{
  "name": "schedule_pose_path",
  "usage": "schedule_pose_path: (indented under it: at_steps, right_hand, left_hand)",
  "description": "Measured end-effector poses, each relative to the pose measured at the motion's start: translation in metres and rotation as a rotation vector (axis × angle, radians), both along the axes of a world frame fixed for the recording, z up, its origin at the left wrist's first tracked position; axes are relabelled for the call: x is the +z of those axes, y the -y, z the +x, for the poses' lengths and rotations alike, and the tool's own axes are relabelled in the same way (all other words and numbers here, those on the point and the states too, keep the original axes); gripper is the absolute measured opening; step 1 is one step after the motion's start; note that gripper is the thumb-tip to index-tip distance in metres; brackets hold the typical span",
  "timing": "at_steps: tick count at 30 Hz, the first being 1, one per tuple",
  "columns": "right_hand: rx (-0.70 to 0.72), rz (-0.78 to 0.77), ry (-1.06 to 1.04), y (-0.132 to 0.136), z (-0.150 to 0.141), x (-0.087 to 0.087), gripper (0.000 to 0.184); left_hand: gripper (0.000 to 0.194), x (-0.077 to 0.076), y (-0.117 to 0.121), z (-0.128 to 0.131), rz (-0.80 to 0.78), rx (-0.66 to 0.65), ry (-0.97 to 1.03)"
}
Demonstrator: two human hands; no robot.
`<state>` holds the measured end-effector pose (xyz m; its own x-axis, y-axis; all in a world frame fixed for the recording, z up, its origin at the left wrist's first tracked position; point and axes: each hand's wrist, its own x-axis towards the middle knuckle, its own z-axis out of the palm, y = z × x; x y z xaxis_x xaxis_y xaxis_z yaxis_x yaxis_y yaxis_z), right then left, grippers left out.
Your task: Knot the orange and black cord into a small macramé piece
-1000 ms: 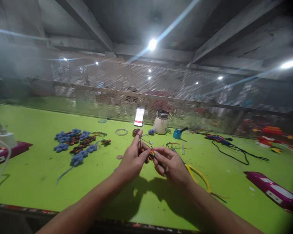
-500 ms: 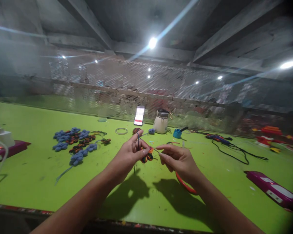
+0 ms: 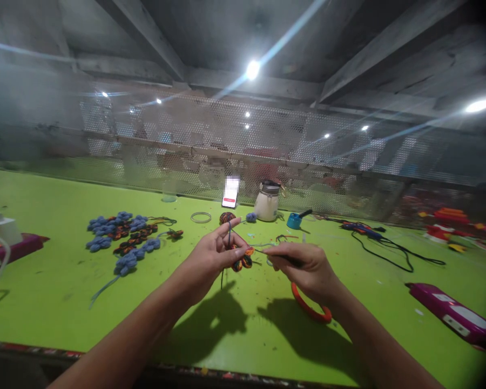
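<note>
My left hand pinches a multicoloured orange, yellow and dark crochet flower between thumb and fingers. Dark yarn runs over its raised index finger and hangs down below. In my right hand is a thin crochet hook, its tip reaching to the flower's upper edge; most of its shaft is hidden by the fingers. A multicoloured yarn ball lies just beyond the left fingertips. Under the right wrist a red-orange curved loop rests on the table, partly covered.
Blue flowers and dark multicoloured ones lie at left. Farther back are a ring, a phone, a pale jar and a teal pot. Purple power strips flank both sides; a dark cord lies right.
My right hand has turned over slightly and shifted a little right, its fingers more closed round the hook. The left hand stays nearly in place with the flower.
</note>
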<state>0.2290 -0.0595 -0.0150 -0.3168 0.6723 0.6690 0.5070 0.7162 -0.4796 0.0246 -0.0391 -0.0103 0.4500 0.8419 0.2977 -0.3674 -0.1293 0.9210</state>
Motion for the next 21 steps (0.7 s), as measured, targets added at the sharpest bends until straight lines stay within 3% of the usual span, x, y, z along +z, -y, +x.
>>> schedule_pose_path:
  at_steps: [8,15,21]
  right_hand:
    - [0.069,-0.116,-0.105,0.001,0.000,0.000,0.014]
    - [0.197,-0.584,-0.451,-0.001,-0.010,-0.011,0.015]
    - [0.266,-0.737,-0.640,-0.001,-0.020,-0.014,0.015]
  left_hand:
    - [0.078,0.000,0.000,0.000,0.003,-0.002,-0.014]
    - [0.073,-0.005,-0.002,0.004,0.052,-0.011,-0.067]
    - [0.065,-0.005,-0.002,0.007,0.075,-0.018,-0.121]
